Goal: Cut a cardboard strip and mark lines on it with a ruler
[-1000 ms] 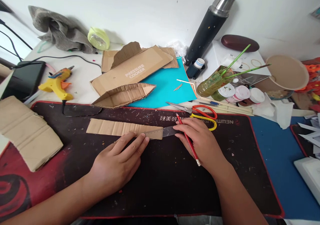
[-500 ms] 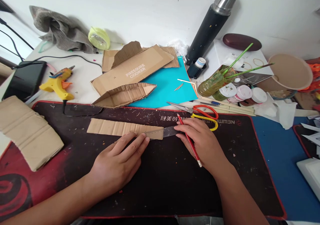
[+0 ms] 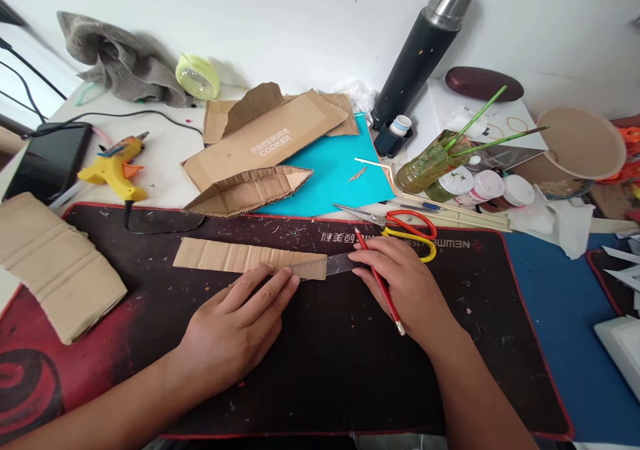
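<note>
Resting across the ruler and cardboard strip, the left hand lies unclenched; the right hand clasps a red pencil.

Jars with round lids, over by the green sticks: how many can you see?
3. In a row right of the bottle: a green jar nearest it, then a pink-lidded jar, then a brownish jar farthest right. Others may be hidden behind.

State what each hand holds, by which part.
The right hand holds the red pencil around its middle and touches the right end of the clear ruler. The left hand shows no grip; it rests on the ruler and cardboard strip.
</note>
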Motion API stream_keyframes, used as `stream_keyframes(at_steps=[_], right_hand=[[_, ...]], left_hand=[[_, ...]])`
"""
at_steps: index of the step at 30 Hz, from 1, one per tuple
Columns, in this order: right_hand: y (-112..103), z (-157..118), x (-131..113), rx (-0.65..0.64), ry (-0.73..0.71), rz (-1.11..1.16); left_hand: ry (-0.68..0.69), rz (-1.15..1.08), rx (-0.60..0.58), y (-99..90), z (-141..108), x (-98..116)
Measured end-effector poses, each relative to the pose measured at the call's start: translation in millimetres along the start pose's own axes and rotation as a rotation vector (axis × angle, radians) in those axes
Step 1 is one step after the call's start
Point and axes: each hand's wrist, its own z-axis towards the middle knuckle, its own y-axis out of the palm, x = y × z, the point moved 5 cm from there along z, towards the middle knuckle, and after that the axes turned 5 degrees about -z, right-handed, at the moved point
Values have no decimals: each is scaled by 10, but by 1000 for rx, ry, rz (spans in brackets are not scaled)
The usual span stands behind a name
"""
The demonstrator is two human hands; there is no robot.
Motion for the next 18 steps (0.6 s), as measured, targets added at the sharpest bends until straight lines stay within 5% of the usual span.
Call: stream_keyframes(at_steps=[18], right_hand=[[8,-4,7,-3,2,-10]], left_hand=[[-2,23,6,-4,29,9]])
